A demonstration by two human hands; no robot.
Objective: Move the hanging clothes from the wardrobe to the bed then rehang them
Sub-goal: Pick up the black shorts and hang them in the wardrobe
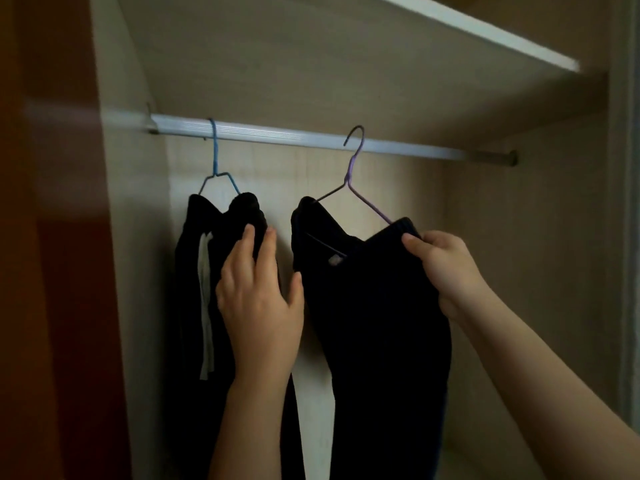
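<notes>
Two dark garments are in the wardrobe. The left dark garment [194,271], with a pale stripe, hangs on a blue wire hanger [215,157] hooked over the metal rail [277,135]. The right dark garment [374,323] is on a purple wire hanger [353,174]; whether its hook rests on the rail I cannot tell. My left hand [259,299] lies flat with fingers apart against the left garment's right shoulder, thumb near the right garment. My right hand [443,268] pinches the right garment's upper right edge.
A white shelf [485,32] runs above the rail. A reddish-brown door panel [52,237] borders the opening on the left, and the wardrobe's beige side wall [554,237] is on the right. The rail to the right of the purple hanger carries nothing.
</notes>
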